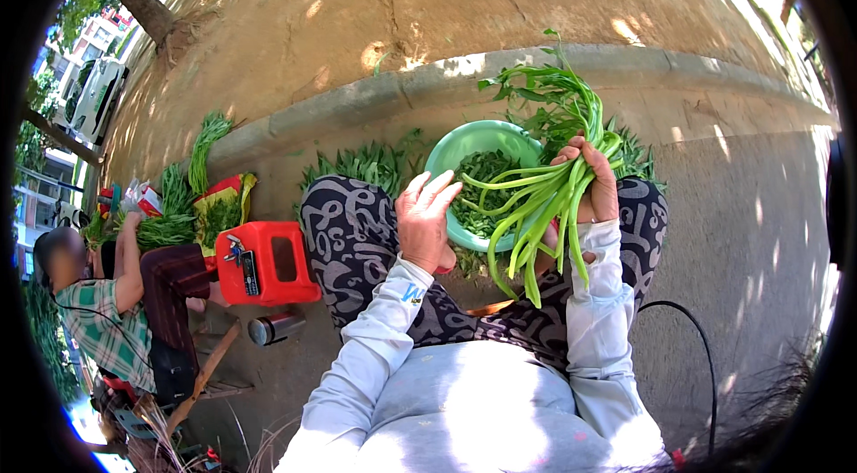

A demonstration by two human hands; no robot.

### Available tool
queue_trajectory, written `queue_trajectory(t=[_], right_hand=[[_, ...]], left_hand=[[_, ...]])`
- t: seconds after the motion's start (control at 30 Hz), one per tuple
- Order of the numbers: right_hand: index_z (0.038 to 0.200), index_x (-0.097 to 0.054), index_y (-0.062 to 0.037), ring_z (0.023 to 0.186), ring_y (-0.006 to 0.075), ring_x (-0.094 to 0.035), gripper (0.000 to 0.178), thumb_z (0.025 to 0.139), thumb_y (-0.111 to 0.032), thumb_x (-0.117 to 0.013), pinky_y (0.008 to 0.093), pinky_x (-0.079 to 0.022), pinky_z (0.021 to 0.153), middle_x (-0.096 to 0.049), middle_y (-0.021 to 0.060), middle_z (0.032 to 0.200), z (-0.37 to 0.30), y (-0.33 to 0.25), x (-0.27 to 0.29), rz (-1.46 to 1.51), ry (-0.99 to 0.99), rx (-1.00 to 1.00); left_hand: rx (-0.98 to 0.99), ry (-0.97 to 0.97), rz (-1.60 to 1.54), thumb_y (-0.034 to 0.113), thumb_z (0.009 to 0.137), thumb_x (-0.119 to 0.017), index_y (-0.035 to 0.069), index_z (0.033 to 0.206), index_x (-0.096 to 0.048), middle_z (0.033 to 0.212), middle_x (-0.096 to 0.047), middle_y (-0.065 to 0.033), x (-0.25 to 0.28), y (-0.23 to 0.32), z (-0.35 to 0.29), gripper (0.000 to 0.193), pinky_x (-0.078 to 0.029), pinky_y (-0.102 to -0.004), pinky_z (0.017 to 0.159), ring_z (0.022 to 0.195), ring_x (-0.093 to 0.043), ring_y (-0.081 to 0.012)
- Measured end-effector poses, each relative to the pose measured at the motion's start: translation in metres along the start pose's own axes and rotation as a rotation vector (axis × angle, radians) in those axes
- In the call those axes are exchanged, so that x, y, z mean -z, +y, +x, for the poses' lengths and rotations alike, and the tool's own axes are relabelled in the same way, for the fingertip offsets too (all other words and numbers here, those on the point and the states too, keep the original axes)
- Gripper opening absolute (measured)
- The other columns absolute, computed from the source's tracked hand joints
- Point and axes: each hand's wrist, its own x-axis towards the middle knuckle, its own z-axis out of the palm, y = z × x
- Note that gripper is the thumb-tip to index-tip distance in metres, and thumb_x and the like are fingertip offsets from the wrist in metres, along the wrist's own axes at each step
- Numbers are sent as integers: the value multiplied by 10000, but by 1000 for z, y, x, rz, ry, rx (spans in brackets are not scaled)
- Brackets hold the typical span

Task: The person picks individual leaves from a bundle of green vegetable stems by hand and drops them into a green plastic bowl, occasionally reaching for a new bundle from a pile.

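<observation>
A bunch of long-stemmed leafy greens, looking like water spinach, is gripped in my right hand. Its leafy tops point away from me, and the pale green stems fan out toward my lap and to the left. My left hand is raised over my left knee, fingers stretched and slightly apart, near the stem ends, with nothing visible in it. Between my knees stands a light green plastic basin, partly filled with picked leaves. The bunch covers part of its right side.
More greens lie on the ground beyond my left knee, others beyond the right. To the left are a red plastic stool with small items on it, a metal flask and a seated person handling greens. A curb runs ahead.
</observation>
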Motion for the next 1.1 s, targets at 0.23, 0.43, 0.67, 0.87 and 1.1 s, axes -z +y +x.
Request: queue_trajectory(t=[0.23, 0.43, 0.67, 0.87, 1.1], right_hand=[[1035, -498, -26, 799, 160, -541, 197, 855, -62, -567, 318, -474, 784, -551, 27, 904, 0, -2, -3, -26, 8, 7], [987, -526, -31, 765, 168, -549, 179, 839, -96, -602, 325, -479, 779, -550, 51, 819, -2, -5, -5, -90, 46, 20], [983, -527, -18, 772, 156, -548, 190, 832, -96, -610, 323, -476, 764, -550, 42, 858, 0, -7, 3, -115, 39, 56], [963, -533, -6, 755, 172, -533, 175, 833, -97, -607, 304, -477, 762, -550, 66, 818, -4, -8, -4, -85, 56, 61], [957, -532, -10, 762, 179, -538, 170, 832, -98, -607, 307, -477, 765, -553, 68, 807, 0, -7, -2, -98, 68, 43]], left_hand=[[42, -87, -241, -24, 756, -578, 67, 960, -625, 851, -616, -93, -2, -8, -21, 229, -480, -331, 705, 806, -593, -281], [413, -55, -578, -62, 706, -514, 58, 988, -553, 697, -552, -57, -10, -1, -29, 309, -454, -283, 603, 604, -549, -163], [1032, -6, -1308, -62, 797, -514, 47, 992, -521, 780, -578, -16, -28, -17, -39, 223, -500, -243, 635, 680, -576, -116], [1241, 79, -1386, 48, 855, -561, 70, 1006, -572, 850, -595, -35, -35, -27, -39, 153, -506, -227, 641, 687, -577, -99], [801, 94, -899, 3, 824, -583, 38, 940, -656, 930, -612, -45, -57, -47, -42, 141, -482, -244, 707, 772, -584, -124]])
